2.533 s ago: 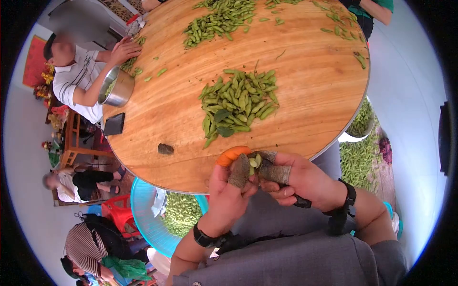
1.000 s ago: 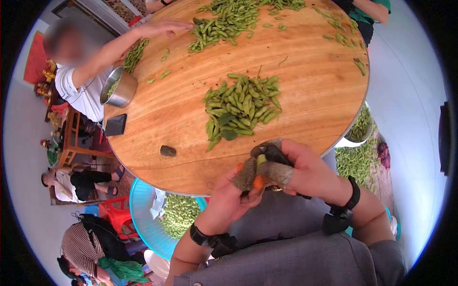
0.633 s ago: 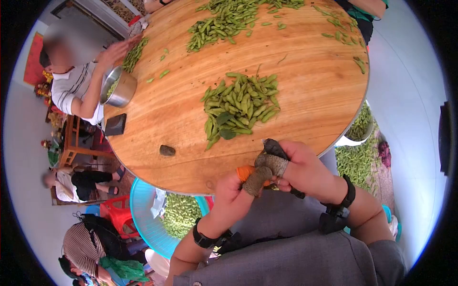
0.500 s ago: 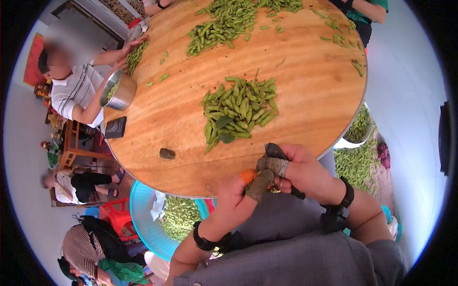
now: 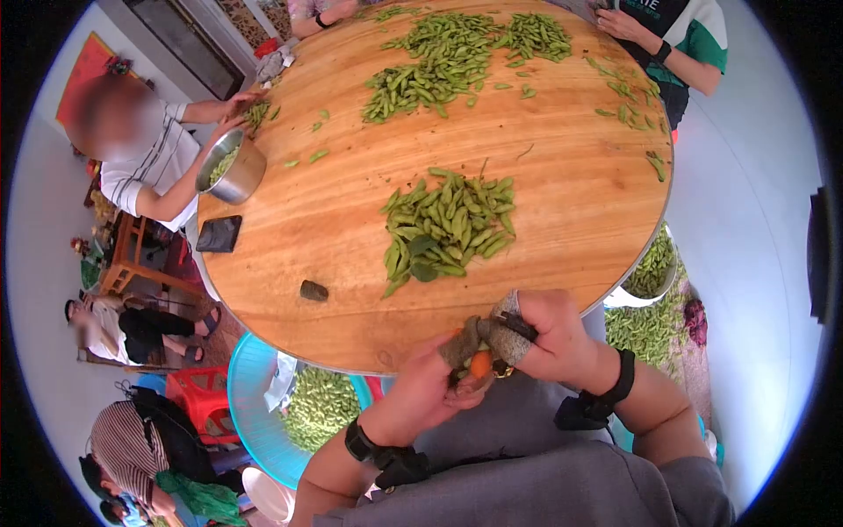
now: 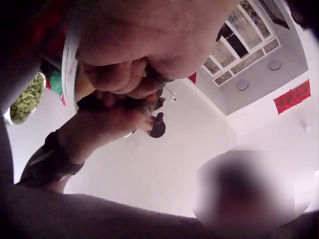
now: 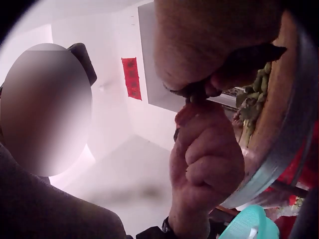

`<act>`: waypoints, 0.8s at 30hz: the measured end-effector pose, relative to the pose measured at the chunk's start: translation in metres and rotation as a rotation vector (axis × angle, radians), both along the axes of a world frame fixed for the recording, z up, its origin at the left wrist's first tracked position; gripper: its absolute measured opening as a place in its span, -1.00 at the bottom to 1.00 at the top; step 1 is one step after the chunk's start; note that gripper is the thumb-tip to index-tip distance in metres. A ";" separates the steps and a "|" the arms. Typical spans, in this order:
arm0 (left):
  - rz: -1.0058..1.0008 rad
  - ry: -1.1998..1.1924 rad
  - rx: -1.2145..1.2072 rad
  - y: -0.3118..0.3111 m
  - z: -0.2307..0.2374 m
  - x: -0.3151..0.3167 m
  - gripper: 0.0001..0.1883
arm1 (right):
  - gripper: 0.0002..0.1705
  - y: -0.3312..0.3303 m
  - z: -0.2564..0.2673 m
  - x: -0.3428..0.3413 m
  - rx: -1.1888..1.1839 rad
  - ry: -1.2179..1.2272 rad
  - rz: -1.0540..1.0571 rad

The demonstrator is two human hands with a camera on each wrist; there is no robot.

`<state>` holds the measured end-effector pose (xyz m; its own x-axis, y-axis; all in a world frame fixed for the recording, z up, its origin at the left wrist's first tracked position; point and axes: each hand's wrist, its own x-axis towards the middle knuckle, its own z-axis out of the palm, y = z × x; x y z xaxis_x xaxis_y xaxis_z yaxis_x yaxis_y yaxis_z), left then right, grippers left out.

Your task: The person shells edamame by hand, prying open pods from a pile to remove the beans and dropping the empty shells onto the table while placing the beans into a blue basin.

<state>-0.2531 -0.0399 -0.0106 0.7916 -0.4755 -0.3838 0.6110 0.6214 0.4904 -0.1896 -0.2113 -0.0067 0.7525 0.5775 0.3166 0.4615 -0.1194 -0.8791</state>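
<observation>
My left hand (image 5: 428, 384) and right hand (image 5: 555, 341) meet at the table's near edge, thumbs together, fingers curled. Grey-brown wraps cover both thumbs; an orange wrap (image 5: 480, 364) shows on a left finger and a dark one on a right finger. Between the fingertips they pinch a green bean pod (image 7: 196, 94), mostly hidden by the fingers. In the left wrist view the curled left fingers (image 6: 117, 77) lie close against the right hand. A pile of green bean pods (image 5: 457, 224) with a dark leaf lies just beyond the hands on the round wooden table (image 5: 562, 220).
A short grey-brown wrap (image 5: 313, 290) and a black phone (image 5: 219, 234) lie at the left. Past them, a seated person works beside a steel pot (image 5: 237, 171). More pods (image 5: 439, 66) lie farther back. Below the edge stands a turquoise basket (image 5: 246, 400) of shelled beans; a white bucket (image 5: 650, 272) holds pods.
Pale beans showed in a split pod between my thumbs earlier; now the fingers mostly cover what they pinch. The person at left reached toward the far pile and drew back. The view has tilted upward.
</observation>
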 end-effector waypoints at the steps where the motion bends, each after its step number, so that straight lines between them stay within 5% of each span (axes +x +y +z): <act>1: -0.038 0.046 -0.055 0.000 0.002 0.000 -0.81 | -0.83 0.000 -0.001 0.000 -0.001 0.000 0.000; 3: 0.041 0.029 0.147 -0.008 0.003 -0.004 -0.80 | -0.79 0.001 -0.005 0.001 -0.009 -0.189 0.052; 7: 0.245 -0.132 0.710 -0.012 0.001 -0.006 -0.83 | -0.77 0.012 -0.004 -0.003 0.012 -0.159 -0.036; 11: 0.271 -0.284 0.673 -0.004 -0.003 -0.004 -0.84 | -0.79 0.015 -0.004 -0.004 -0.168 -0.511 -0.133; 15: 0.032 0.121 0.292 0.009 0.004 -0.003 -0.79 | -0.77 0.006 -0.005 0.005 -0.173 -0.843 0.074; 17: -0.097 0.222 0.109 0.010 0.008 -0.004 -0.78 | -0.76 0.004 0.000 0.009 -0.108 -0.872 0.130; 19: -0.103 0.283 0.318 0.002 0.022 -0.005 -0.77 | -0.76 0.003 0.005 0.009 -0.045 -0.895 0.185; 24: 0.027 0.353 0.270 -0.016 0.010 -0.007 -0.79 | -0.84 0.008 0.011 0.000 -0.005 -0.760 0.149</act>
<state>-0.2598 -0.0563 -0.0009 0.6004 -0.3019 -0.7406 0.7556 0.5175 0.4016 -0.1894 -0.2032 0.0045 0.2439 0.6585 0.7120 0.9492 -0.0116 -0.3144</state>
